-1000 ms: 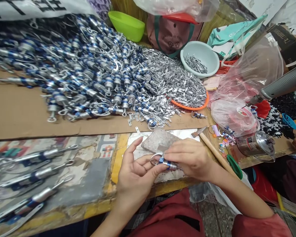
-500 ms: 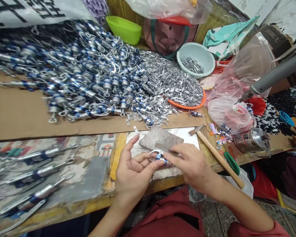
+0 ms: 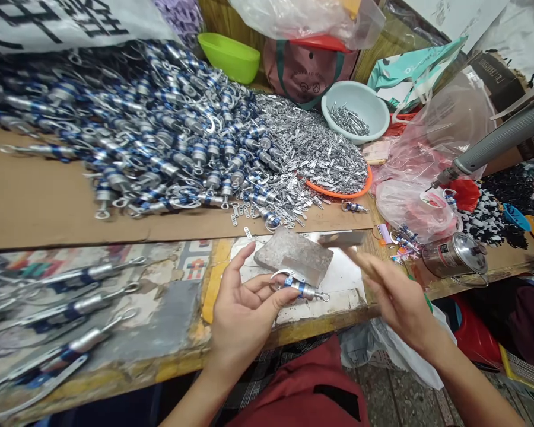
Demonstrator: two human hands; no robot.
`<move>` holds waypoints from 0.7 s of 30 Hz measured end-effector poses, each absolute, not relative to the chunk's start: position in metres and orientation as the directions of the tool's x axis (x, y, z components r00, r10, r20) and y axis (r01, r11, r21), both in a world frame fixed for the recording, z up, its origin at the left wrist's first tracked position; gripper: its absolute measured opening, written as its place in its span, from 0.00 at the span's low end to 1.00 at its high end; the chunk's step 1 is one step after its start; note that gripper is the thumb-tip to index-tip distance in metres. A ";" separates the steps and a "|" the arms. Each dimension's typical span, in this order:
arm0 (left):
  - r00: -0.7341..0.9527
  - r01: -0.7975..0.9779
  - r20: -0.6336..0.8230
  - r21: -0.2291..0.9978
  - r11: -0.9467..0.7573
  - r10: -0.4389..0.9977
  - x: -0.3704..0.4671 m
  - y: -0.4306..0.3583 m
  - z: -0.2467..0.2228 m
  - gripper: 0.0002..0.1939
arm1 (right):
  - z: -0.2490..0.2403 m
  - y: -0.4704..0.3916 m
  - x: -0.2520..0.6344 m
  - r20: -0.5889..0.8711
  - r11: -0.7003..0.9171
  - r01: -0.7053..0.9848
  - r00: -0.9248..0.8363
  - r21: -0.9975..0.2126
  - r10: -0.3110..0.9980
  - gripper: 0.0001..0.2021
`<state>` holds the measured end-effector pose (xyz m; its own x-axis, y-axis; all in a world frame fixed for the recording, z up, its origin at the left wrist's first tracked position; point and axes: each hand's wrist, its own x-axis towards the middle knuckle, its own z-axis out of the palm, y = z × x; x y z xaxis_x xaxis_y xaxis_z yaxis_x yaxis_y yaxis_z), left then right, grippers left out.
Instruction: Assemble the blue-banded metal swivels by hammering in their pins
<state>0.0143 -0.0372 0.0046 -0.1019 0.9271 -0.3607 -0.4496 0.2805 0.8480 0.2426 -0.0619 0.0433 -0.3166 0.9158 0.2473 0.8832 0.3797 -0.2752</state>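
Observation:
Between the thumb and fingers of my left hand [image 3: 244, 308] is a small silver-and-blue metal fitting [image 3: 303, 289], with a curved lever on top and a ring at its right end. Just behind it a grey stone block [image 3: 293, 252] lies on a white sheet [image 3: 345, 279]. A thin flat metal piece rests on the near part of the stone. My right hand [image 3: 403, 299] is wrapped round the wooden handle of a hammer [image 3: 362, 261], whose blurred head is raised by the stone's right side. The hammer and the fitting are apart.
A large heap of similar fittings [image 3: 160, 136] covers the cardboard behind. Small metal links [image 3: 320, 157] spill from an orange-rimmed tray [image 3: 360, 193]. At right are a grey power screwdriver [image 3: 493, 145], a lidded metal cup [image 3: 454, 255] and another person's sleeve [image 3: 531, 317].
My right hand has left the fitting and moved right, picking the hammer up from the table. The fitting stays in my left hand, its ring end now uncovered.

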 end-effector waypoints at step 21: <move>-0.176 -0.148 -0.224 0.969 0.199 0.958 0.012 -0.042 0.005 0.08 | 0.013 -0.051 0.283 0.057 0.095 0.918 -0.079 -0.384 0.995 0.20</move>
